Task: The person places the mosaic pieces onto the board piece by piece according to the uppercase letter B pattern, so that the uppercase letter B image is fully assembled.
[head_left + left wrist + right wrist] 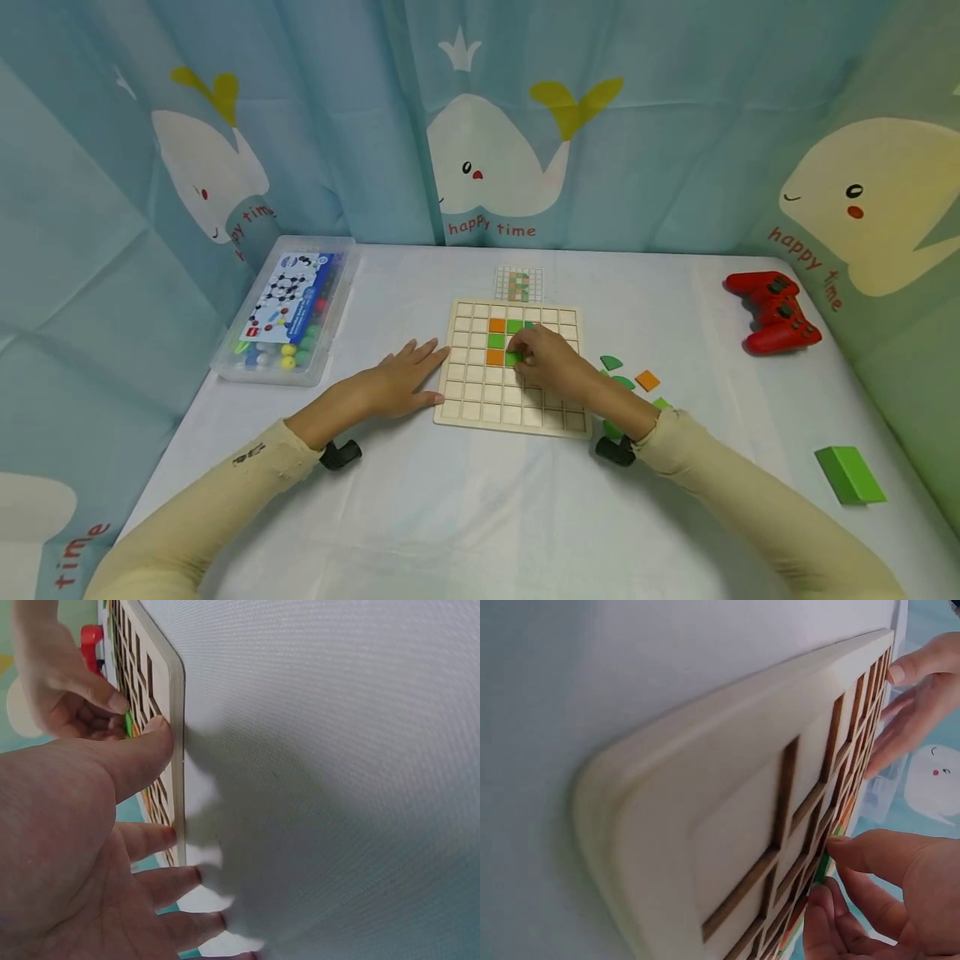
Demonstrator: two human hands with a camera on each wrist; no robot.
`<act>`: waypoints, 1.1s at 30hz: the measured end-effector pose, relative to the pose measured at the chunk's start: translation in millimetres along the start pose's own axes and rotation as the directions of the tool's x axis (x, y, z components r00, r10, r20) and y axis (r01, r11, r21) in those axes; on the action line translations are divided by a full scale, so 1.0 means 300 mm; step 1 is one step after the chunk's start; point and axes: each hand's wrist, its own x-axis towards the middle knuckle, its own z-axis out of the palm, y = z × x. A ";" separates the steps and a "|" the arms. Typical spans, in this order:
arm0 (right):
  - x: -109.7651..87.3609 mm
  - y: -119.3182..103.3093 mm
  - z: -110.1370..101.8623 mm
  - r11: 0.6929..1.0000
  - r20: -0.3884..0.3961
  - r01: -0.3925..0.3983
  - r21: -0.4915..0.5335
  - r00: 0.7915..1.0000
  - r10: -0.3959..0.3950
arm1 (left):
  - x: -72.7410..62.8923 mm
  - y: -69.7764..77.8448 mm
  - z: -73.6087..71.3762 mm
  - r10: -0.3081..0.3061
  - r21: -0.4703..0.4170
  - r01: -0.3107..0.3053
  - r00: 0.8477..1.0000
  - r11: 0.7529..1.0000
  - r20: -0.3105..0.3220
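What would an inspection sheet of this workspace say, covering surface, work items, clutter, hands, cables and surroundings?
Surface: white covering, lightly creased.
Work items: wooden grid board with orange tiles and green tiles in some cells; pattern card behind it; loose orange piece and green pieces to its right.
Clutter: clear plastic box at left; red game controller and green block at right.
Left hand: fingers extended, touching the board's left edge.
Right hand: pinching a green tile at the board.
Cables: nothing seen.
Surroundings: blue-green curtain printed with whales.
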 end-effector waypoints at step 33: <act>-0.157 0.222 -0.283 0.955 0.157 -0.246 -0.167 0.949 0.272 | 0.002 -0.010 0.010 0.013 0.001 -0.013 1.000 1.000 -0.009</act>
